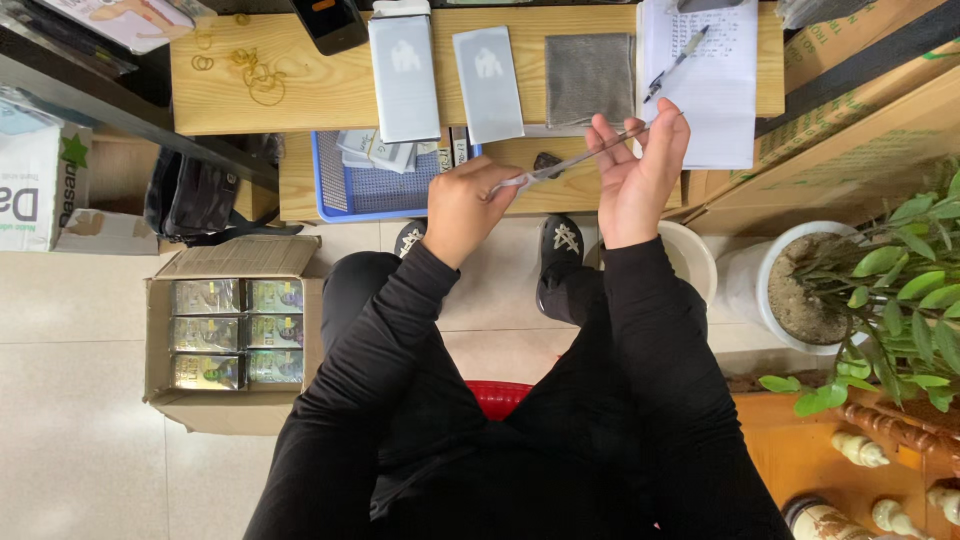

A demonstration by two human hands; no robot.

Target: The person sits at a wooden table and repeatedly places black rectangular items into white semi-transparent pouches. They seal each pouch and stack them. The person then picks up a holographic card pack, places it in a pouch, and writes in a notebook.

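- The thin sheet (575, 158), seen edge-on as a pale narrow line, is held between my two hands in the air just in front of the wooden desk (330, 90), over its near edge.
- My left hand (465, 208) is closed in a pinch on the sheet's left end, thumb and fingers pressed on the white corner.
- My right hand (640, 165) stands open and upright, the fingers spread wide, and only the fingertips steady the right end of the sheet.
- I judge the sheet to be very light and rather stiff, because it stays straight between the hands without sagging. It looks smooth, maybe slippery, and possibly fragile if it is bent.
- I think the best hold is at the edges or corners, not on the flat face.
- On the desk, beyond the sheet, lie two grey packets (405, 75), a grey cloth (590, 75) and a paper with a pen (675, 62).
- Below the desk's edge there is a blue tray (345, 195).
- Left of the desk a cardboard box (235, 335) stands on the floor; right of it a potted plant (800, 290) is near my right elbow.
- Open room stays mostly above my knees.
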